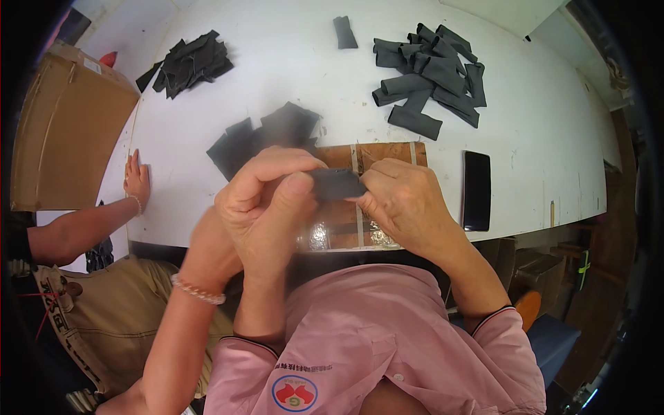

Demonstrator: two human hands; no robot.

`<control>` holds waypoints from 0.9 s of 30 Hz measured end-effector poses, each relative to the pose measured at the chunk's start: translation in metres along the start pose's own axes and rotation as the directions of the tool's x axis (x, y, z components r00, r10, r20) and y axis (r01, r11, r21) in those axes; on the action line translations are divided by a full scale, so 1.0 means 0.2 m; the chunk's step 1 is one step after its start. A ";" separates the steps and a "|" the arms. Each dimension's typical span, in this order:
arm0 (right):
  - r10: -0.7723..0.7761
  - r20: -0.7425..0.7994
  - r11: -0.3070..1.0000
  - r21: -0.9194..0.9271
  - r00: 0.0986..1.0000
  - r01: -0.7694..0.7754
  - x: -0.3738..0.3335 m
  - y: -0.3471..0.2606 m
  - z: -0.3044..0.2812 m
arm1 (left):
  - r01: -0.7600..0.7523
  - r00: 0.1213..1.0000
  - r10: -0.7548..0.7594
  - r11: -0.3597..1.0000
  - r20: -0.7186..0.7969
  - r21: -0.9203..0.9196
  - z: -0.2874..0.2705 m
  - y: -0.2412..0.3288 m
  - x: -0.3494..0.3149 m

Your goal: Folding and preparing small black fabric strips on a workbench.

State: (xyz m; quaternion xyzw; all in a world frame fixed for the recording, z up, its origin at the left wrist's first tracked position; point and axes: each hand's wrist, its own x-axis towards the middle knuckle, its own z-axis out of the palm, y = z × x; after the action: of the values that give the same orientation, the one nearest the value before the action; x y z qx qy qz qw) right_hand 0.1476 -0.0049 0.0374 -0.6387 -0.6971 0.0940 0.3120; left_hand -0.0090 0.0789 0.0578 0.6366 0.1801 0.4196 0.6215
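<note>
A short dark grey fabric sleeve [337, 185] is stretched between my two hands above the table. My left hand [266, 197] pinches its left end between thumb and fingers. Gripping the right end, my right hand [407, 200] has its fingers curled around the edge. Below the sleeve lies a brown board [391, 155] with strips of clear tape, at the table's near edge. Just beyond my left hand are several flat black fabric pieces [232, 149], partly blurred. Another person's forearm [197, 266], wearing a beaded bracelet, reaches behind my left hand; that person's hand is mostly hidden.
Many grey fabric sleeves [443, 76] are heaped at the far right, with a single one [344, 33] apart. A black fabric pile [194, 63] lies far left. A dark phone [476, 190] is right of the board. A cardboard box [72, 131] and the co-worker's other hand [137, 178] are left.
</note>
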 end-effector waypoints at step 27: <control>0.586 0.413 0.324 0.669 0.697 -0.669 -0.28 0.12 0.19 | 0.330 0.942 -0.159 0.303 -0.294 0.894 -0.42 -0.62 0.17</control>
State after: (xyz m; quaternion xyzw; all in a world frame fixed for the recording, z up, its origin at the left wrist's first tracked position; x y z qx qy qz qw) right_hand 0.1462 -0.0449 -0.0228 -0.6481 -0.2934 0.5300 0.4615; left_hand -0.0179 0.1783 -0.0592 0.8072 0.5275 0.1878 0.1868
